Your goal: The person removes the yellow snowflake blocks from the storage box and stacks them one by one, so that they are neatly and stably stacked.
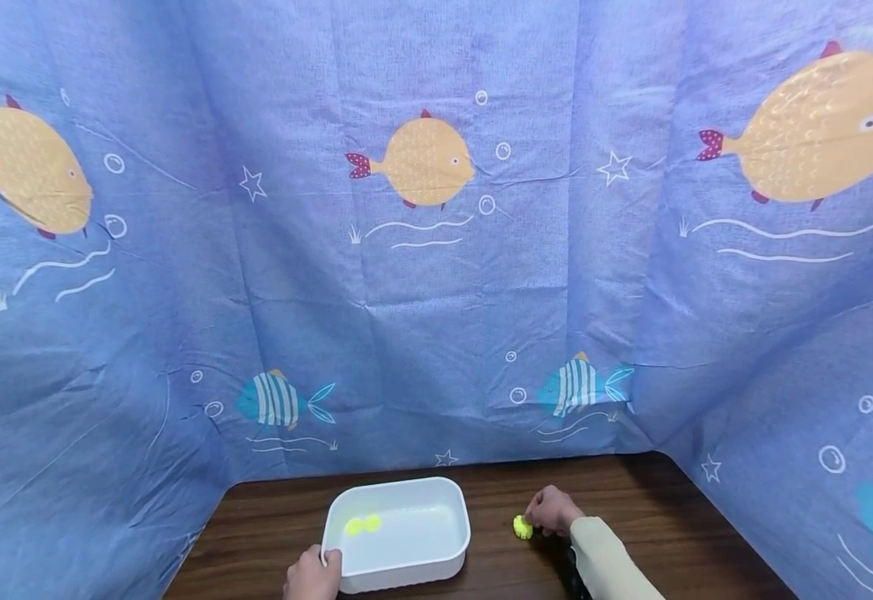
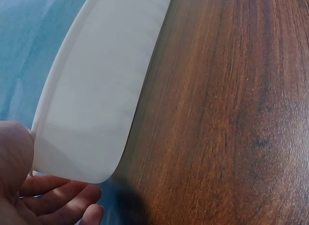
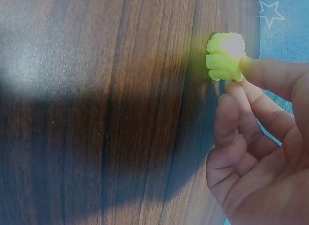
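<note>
Yellow-green toy piece [image 1: 522, 527] lies on the dark wooden table [image 1: 631, 500], to the right of the white tub [image 1: 406, 557] and apart from it. In the right wrist view the piece [image 3: 225, 56] shows a ridged, lobed shape, and the right hand [image 3: 260, 147] pinches it between thumb and fingertip [image 3: 260, 70], the other fingers loosely curled beneath. In the head view the right hand [image 1: 552, 510] sits just behind the piece, with a cream sleeve [image 1: 612, 562] running back toward the camera.

The white tub is rectangular with rounded corners and stands near the front edge of the table. Two more yellow-green pieces [image 1: 362, 525] lie side by side on its floor, near the left wall. The left hand [image 1: 313, 575] grips the tub at its front left corner, thumb over the rim; the left wrist view shows fingers [image 2: 58, 196] curled under the tub's wall [image 2: 96, 104].

Blue fabric printed with fish [image 1: 421, 160] hangs behind and on both sides of the table.
</note>
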`<control>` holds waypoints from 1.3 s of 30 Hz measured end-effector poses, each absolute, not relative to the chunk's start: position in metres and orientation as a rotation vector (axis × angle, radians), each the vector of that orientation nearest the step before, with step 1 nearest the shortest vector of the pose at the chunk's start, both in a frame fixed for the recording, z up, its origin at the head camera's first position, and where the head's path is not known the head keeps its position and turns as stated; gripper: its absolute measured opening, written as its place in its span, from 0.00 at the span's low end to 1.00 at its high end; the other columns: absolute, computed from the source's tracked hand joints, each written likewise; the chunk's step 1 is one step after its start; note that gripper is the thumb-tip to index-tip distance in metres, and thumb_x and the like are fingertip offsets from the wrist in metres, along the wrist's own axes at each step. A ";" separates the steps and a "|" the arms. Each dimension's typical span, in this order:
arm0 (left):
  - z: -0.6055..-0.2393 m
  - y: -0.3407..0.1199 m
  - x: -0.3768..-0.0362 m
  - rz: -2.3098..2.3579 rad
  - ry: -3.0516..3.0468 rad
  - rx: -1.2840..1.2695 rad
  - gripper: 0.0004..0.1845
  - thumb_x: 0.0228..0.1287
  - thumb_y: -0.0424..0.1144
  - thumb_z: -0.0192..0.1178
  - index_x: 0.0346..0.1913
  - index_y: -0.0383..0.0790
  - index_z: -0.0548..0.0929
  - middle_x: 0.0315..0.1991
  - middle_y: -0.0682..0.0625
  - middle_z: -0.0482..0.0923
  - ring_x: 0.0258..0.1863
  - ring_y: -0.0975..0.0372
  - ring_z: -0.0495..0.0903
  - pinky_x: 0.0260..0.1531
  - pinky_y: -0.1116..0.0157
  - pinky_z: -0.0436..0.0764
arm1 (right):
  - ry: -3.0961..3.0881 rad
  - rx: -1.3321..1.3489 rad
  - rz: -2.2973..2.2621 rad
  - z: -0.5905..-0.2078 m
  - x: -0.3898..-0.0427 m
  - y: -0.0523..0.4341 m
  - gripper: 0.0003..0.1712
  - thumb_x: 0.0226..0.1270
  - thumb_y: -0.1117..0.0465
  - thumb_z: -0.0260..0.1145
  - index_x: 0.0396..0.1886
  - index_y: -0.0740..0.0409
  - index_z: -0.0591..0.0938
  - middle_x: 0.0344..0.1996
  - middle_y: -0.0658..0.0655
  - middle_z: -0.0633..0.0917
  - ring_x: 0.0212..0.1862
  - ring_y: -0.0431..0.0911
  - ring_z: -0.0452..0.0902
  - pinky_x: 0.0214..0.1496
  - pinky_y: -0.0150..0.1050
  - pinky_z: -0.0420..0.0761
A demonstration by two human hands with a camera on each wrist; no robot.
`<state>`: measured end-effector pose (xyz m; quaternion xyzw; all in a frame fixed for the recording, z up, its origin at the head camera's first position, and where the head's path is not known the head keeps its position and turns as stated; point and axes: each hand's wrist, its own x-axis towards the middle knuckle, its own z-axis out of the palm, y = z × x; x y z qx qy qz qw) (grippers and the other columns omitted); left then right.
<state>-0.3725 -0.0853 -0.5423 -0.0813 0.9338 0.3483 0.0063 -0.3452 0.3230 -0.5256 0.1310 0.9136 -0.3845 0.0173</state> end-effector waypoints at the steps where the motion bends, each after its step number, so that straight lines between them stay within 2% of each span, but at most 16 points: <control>1: -0.542 -0.085 -0.372 1.091 2.919 -0.254 0.19 0.60 0.43 0.45 0.35 0.27 0.77 0.25 0.39 0.78 0.27 0.49 0.78 0.30 0.53 0.75 | 2.837 0.410 -1.192 -0.526 -0.345 0.323 0.04 0.53 0.65 0.64 0.21 0.58 0.81 0.14 0.49 0.76 0.16 0.40 0.68 0.14 0.29 0.61; 13: -0.539 -0.085 -0.371 1.095 2.935 -0.249 0.17 0.58 0.42 0.45 0.29 0.30 0.77 0.22 0.40 0.77 0.25 0.50 0.77 0.28 0.54 0.74 | 2.820 0.409 -1.210 -0.526 -0.345 0.324 0.03 0.54 0.64 0.64 0.23 0.57 0.81 0.15 0.50 0.77 0.17 0.40 0.68 0.15 0.30 0.61; 31: -0.543 -0.085 -0.373 1.105 2.930 -0.253 0.19 0.58 0.43 0.45 0.35 0.28 0.78 0.26 0.38 0.79 0.27 0.47 0.78 0.30 0.52 0.75 | 2.853 0.399 -1.208 -0.529 -0.344 0.325 0.04 0.53 0.62 0.65 0.22 0.56 0.82 0.13 0.47 0.75 0.15 0.39 0.68 0.14 0.29 0.59; 39: -0.541 -0.085 -0.372 1.109 2.925 -0.261 0.19 0.58 0.42 0.45 0.35 0.28 0.78 0.26 0.38 0.79 0.27 0.48 0.78 0.29 0.53 0.75 | 2.836 0.411 -1.216 -0.529 -0.345 0.324 0.05 0.54 0.61 0.66 0.23 0.56 0.81 0.14 0.48 0.76 0.16 0.39 0.68 0.15 0.30 0.59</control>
